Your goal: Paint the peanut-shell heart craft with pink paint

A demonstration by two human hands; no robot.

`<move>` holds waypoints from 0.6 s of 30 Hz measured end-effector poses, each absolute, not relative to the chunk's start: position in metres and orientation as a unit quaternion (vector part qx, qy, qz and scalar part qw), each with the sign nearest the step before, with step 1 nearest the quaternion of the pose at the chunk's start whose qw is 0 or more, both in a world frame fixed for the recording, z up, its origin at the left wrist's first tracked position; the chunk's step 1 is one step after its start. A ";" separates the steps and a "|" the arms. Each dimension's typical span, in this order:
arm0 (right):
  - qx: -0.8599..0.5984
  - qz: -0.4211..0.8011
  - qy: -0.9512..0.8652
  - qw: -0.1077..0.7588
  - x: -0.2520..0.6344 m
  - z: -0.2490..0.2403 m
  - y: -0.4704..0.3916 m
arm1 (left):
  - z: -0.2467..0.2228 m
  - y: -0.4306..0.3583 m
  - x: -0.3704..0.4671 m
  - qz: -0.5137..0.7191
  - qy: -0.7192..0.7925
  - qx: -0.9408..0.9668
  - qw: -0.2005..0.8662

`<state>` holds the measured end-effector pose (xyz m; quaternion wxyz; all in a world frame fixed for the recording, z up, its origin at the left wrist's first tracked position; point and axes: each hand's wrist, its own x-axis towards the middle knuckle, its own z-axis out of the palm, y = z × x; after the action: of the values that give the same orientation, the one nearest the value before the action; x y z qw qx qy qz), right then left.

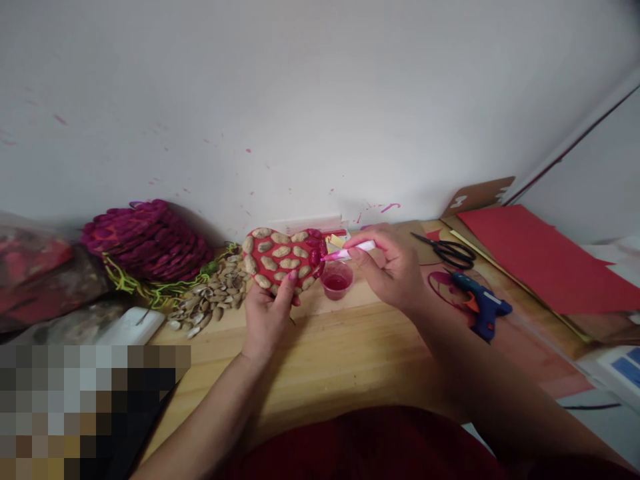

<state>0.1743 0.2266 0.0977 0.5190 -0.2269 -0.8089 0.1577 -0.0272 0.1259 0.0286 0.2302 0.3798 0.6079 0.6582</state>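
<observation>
A red heart point(270, 252) covered with peanut shells is held up by my left hand point(270, 310), thumb on its front near the lower edge. The shells along its right side are painted dark pink; the others are plain. My right hand point(387, 263) is closed around a white brush point(361, 247), whose pink tip touches the painted right edge of the heart. Just below the tip, a small clear cup point(337, 280) of dark pink paint stands on the wooden table point(320, 360).
Loose peanut shells point(215, 293) and a stack of magenta hearts point(150, 243) lie at the left. At the right are black scissors point(453, 253), a blue glue gun point(485, 310) and red sheets point(545, 257). The white wall point(300, 120) stands behind.
</observation>
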 end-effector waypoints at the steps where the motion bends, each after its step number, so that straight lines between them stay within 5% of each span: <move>1: -0.231 0.150 -0.811 0.517 0.175 0.098 0.226 | 0.029 0.126 -0.028 0.656 0.605 0.387 0.235; 18: -0.224 0.131 -0.828 0.497 0.172 0.097 0.220 | 0.042 0.121 -0.022 0.595 0.649 0.460 0.110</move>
<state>0.1721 0.2198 0.0971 0.4973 -0.2238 -0.8279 0.1309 -0.0216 0.1214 0.0420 0.1099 0.4603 0.6494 0.5952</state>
